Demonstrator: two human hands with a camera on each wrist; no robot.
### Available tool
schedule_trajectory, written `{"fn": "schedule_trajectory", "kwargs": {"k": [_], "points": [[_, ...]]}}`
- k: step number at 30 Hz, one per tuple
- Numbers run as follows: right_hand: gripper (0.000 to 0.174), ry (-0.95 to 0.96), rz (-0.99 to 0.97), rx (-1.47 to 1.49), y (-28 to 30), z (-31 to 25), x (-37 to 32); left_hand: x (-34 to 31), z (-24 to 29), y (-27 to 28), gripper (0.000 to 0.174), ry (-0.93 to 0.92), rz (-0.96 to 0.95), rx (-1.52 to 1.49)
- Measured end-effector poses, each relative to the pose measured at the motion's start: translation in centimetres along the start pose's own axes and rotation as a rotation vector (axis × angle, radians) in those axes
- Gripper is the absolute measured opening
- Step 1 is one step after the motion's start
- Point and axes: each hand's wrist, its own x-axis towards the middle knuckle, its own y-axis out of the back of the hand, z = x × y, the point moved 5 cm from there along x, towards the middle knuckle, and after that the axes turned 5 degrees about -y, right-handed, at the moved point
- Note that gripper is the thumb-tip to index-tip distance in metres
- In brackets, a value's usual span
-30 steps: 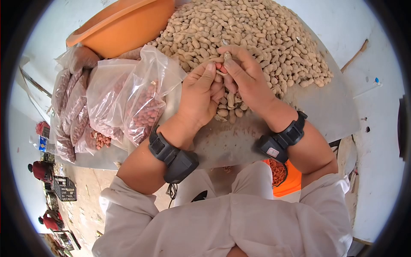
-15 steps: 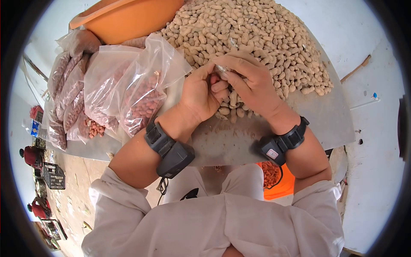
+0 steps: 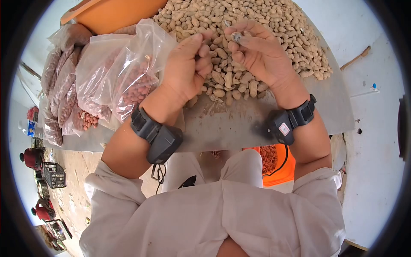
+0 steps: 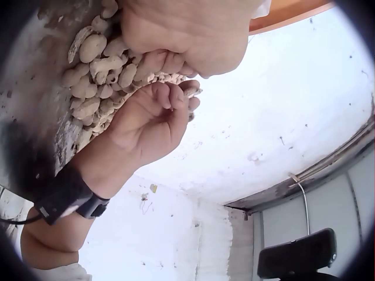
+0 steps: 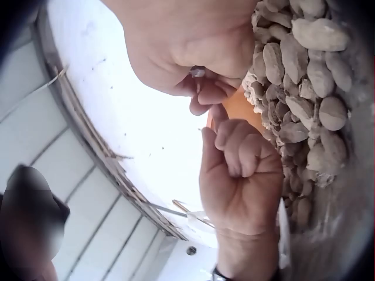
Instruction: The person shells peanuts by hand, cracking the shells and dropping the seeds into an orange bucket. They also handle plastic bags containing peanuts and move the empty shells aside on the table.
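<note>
My right hand [image 3: 263,53] pinches a greyish-white piece of peanut shell [image 3: 236,37] between thumb and forefinger. In the right wrist view a pale bit of this shell [image 5: 198,72] shows under the fingers. A short way to the left, my left hand [image 3: 185,66] is held with its fingers curled in toward the palm, around a peanut kernel that they hide. Both hands are over the near side of a large heap of unshelled peanuts [image 3: 231,81]. The left wrist view shows the right hand [image 4: 155,120] beyond the left hand [image 4: 187,29].
Clear plastic bags of red peanut kernels [image 3: 139,88] lie left of the hands. Behind them stands an orange basin [image 3: 115,15]. The heap rests on a grey metal table [image 3: 222,128]. Under its near edge is an orange container [image 3: 284,165] with reddish bits inside.
My hands have come apart from where they met over the heap. The shell piece stays in the right hand; the red kernel seen at my left fingers is now hidden.
</note>
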Motion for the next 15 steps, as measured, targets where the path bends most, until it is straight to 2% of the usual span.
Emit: {"fn": "schedule_trajectory", "kwargs": {"k": [1,4,7,10,15], "points": [[0.011,-0.035,-0.056,-0.002,-0.1,0.0,0.0,0.0,0.2,0.1,0.023,-0.012,0.014,-0.003],[0.010,0.130,-0.082,-1.027,-1.2,-1.2,-0.7,0.0,0.5,0.3,0.025,-0.033,0.017,-0.010],[0.014,0.026,-0.204,-1.466,-2.4,-0.2,-1.3,0.2,0.4,0.6,0.023,-0.037,0.005,-0.021],[0.019,0.251,-0.309,-1.654,-2.5,0.6,-1.7,0.2,0.5,0.6,0.022,-0.033,-0.005,-0.024],[0.013,0.157,-0.294,-1.848,-2.9,1.4,-1.9,0.3,0.1,0.7,0.022,-0.026,0.008,-0.028]]}}
